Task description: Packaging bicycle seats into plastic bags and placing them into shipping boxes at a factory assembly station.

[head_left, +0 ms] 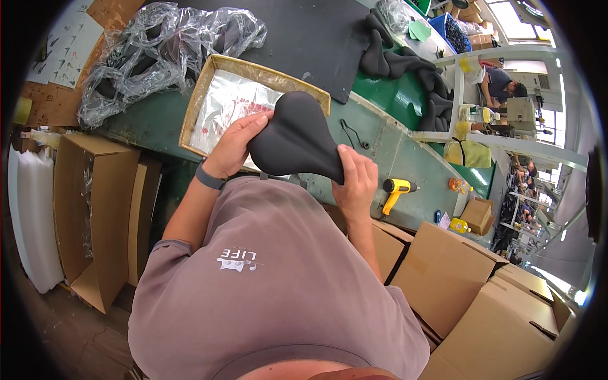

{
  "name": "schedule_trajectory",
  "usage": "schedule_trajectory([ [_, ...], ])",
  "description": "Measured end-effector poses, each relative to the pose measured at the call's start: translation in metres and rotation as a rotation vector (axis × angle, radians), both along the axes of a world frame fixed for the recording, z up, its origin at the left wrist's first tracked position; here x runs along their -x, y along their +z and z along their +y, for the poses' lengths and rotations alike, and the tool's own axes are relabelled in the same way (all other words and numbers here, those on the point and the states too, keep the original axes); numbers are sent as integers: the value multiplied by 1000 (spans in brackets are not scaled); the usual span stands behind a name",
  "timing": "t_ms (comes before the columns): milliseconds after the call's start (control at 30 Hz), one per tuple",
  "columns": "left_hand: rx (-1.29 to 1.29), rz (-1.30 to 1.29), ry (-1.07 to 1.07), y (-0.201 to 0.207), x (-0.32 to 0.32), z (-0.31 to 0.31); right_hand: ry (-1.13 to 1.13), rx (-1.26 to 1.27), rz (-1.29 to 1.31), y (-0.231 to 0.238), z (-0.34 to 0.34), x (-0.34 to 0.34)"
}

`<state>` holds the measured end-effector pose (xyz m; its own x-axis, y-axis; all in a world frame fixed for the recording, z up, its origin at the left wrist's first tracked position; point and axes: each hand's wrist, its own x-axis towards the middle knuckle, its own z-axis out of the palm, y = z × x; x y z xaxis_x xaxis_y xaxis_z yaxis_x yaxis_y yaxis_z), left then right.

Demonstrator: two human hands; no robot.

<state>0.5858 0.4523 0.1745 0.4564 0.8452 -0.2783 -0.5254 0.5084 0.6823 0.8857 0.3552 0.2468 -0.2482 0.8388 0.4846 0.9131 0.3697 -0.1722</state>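
A black bicycle saddle (292,142) is held up in front of my chest, its smooth top facing me. My left hand (237,144) grips its left edge, thumb along the rim. On the other side, my right hand (356,179) has its fingers closed around the right edge. Beneath and behind the saddle stands a shallow cardboard box (209,69), its flaps cut away, with clear plastic bags (231,104) inside. Parts of both hands' fingers are hidden behind the saddle.
Plastic-wrapped saddles (171,47) lie at the far left. More black saddles (386,60) rest on the green bench at the right. A yellow heat gun (397,191) and a black hex key (351,134) lie on the bench. Cardboard cartons (443,272) flank me. A person (500,85) works farther off.
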Motion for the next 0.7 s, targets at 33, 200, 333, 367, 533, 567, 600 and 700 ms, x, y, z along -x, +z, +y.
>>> schedule_trajectory([
  [33, -75, 44, -55, 5, 1, 2, -25, 29, -4, 8, -4, -1],
  [200, -60, -34, -125, 18, -13, 8, -83, 76, -6, 17, -18, -2],
  [333, 204, -56, -123, -9, -66, 7, -474, 764, 371, 7, -30, 12],
  [367, 131, 98, -121, -31, -89, 2, -511, 781, 603, -17, -40, 8],
  [533, 169, 318, -613, -54, -177, -46, -703, 729, 933, -120, -91, -1],
  [567, 208, 262, -618, -101, -195, -49, -647, 822, 880, -136, -101, -13],
  [600, 219, 268, -619, -132, -207, -53, -594, 912, 835, -152, -111, -25],
  [700, 319, 382, -535, -182, -230, -68, -304, 1147, 1224, -147, -110, -61],
])
